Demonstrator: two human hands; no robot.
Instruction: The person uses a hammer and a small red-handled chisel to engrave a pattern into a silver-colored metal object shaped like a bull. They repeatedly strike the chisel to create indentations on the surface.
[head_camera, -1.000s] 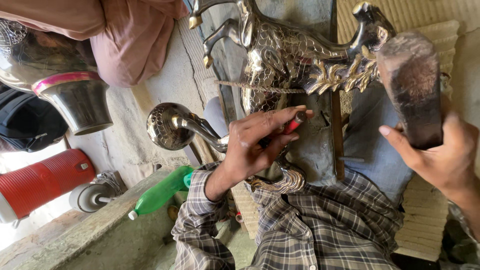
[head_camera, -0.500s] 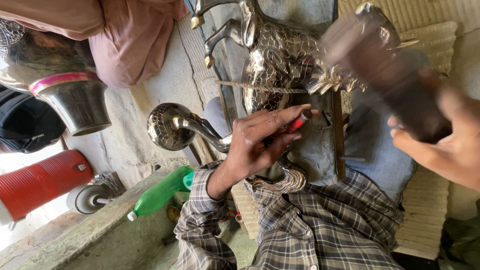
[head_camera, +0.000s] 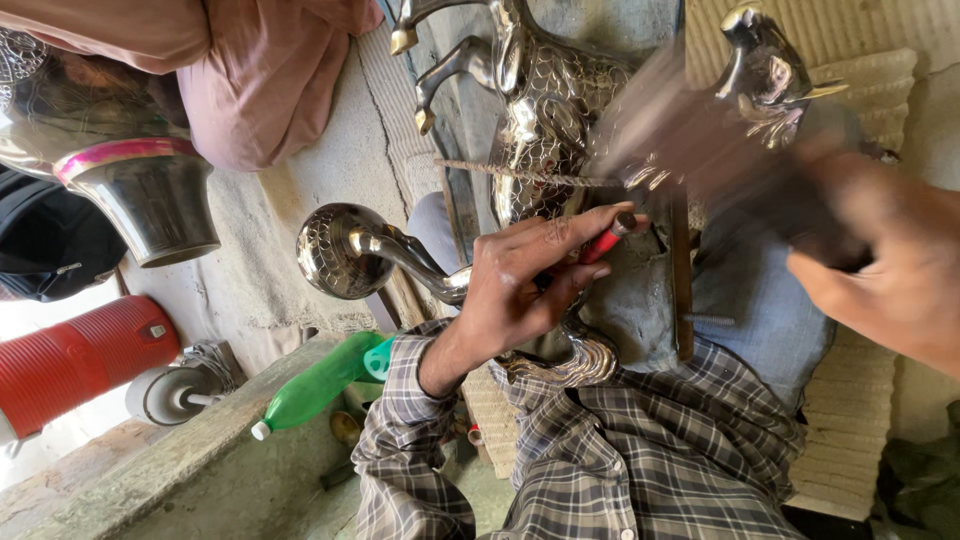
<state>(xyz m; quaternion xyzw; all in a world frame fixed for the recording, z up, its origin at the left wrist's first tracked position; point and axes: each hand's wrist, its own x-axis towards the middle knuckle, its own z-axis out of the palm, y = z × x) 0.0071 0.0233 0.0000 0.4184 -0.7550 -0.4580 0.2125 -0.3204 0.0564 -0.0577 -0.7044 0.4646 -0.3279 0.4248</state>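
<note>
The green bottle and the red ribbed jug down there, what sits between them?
In the head view, a small grey wheeled machine sits on the concrete ledge between the red ribbed jug and the green bottle.

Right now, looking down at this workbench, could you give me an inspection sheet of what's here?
Surface: blue-grey pad over the lap, carrying the work.
Job's things: embossed silver metal figure; red-handled tool set against it; striking tool, motion-blurred.
Clutter: green bottle, red ribbed container, metal vase with a pink band, small wheeled machine.
Hands: left hand, fingers closed on the red-handled tool; right hand gripping the striking tool.
Cables: nothing seen.
Surroundings: rough concrete floor, woven mat, pink cloth.
</note>
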